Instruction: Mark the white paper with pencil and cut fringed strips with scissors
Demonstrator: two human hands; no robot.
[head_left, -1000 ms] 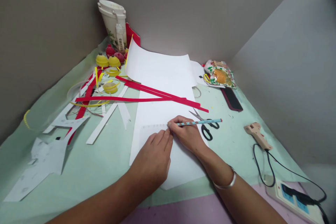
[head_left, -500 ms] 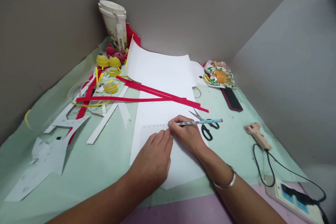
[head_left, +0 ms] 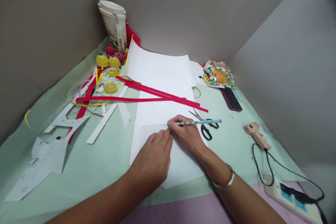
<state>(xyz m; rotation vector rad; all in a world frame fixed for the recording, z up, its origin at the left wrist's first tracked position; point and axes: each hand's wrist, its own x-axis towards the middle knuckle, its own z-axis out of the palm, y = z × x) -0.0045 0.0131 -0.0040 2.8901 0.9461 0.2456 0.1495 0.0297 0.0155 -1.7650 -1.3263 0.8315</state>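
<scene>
A light blue patterned pencil [head_left: 199,122] is pinched in my right hand [head_left: 185,131], its far end pointing right over the black scissors [head_left: 206,132]. The writing end is hidden at my fingertips, low on the white paper [head_left: 157,112]. My left hand [head_left: 154,154] lies on the paper, fingers stretched out and side by side, their tips touching my right hand. A faint row of small marks [head_left: 154,125] runs left from the fingertips; whether it belongs to a clear ruler I cannot tell. Red strips [head_left: 131,99] lie across the sheet above my hands.
Paper scraps [head_left: 47,161], white strips and yellow and red pieces lie left. A white cup [head_left: 114,21] stands at the back left. On the right are a food packet [head_left: 222,76], a phone [head_left: 231,99], a glue gun [head_left: 256,134] and a power strip [head_left: 291,199] with cables.
</scene>
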